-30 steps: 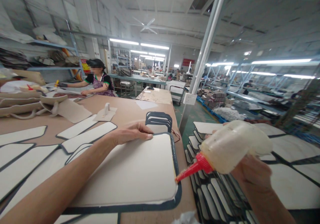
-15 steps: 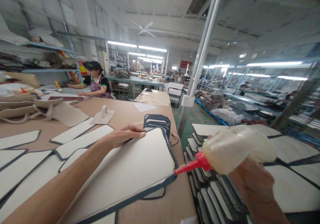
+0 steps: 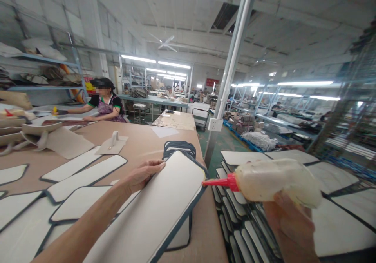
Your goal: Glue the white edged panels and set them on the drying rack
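My left hand (image 3: 147,173) pinches the upper left edge of a white panel (image 3: 158,208) with a dark blue border, tilted above the table. My right hand (image 3: 289,224) is wrapped round a translucent glue bottle (image 3: 270,180) lying nearly level. Its red nozzle (image 3: 219,182) points left, the tip at the panel's right corner. A thin yellowish line runs along the edge near that corner. Behind the panel's far end stand several dark-rimmed pieces (image 3: 179,148) stacked together. Part of the right fingers is hidden behind the bottle.
More bordered panels (image 3: 85,178) lie across the brown table (image 3: 138,137) at left. Stacks of panels (image 3: 249,239) stand at right. A beige piece with a handle (image 3: 113,144) lies farther back. A person (image 3: 105,104) works at the far left. A metal post (image 3: 229,67) rises beyond the table edge.
The panel has turned, its far end pointing more away from me. The nozzle tip has moved up along its right edge, and the bottle is now more level. The whole view has shifted slightly.
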`<state>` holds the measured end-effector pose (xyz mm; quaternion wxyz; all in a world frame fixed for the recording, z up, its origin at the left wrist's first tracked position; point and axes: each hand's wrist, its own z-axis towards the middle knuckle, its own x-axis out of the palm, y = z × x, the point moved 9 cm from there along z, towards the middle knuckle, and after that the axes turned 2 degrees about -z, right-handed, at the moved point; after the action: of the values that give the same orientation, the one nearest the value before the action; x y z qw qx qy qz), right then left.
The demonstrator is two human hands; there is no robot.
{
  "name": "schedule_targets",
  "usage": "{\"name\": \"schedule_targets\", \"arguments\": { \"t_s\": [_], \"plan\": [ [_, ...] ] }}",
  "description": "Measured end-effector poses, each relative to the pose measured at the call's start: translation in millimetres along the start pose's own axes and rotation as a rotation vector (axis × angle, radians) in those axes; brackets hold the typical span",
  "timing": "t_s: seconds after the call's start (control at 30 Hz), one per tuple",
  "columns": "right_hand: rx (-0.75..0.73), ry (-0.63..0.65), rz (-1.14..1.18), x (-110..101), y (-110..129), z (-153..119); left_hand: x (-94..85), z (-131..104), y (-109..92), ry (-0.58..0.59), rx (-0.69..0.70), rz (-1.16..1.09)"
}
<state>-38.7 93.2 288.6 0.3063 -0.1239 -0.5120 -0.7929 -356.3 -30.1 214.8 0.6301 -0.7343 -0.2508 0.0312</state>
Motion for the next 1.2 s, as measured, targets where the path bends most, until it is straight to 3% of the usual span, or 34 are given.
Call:
{"name": "schedule_targets", "arguments": {
  "t_s": [0.3,0.6,1.2],
  "plan": [
    [-0.061,-0.005,0.012,8.3,2.9,9.7,3.1,2.8,12.9,-0.025,0.023,-0.075],
    [-0.013,0.021,0.027,11.6,-10.3,13.2,3.9,3.2,20.3,0.002,0.005,-0.054],
    [0.103,0.008,0.038,9.7,-21.5,-8.7,2.3,13.1,23.7,-0.006,0.003,-0.131]
  ]
}}
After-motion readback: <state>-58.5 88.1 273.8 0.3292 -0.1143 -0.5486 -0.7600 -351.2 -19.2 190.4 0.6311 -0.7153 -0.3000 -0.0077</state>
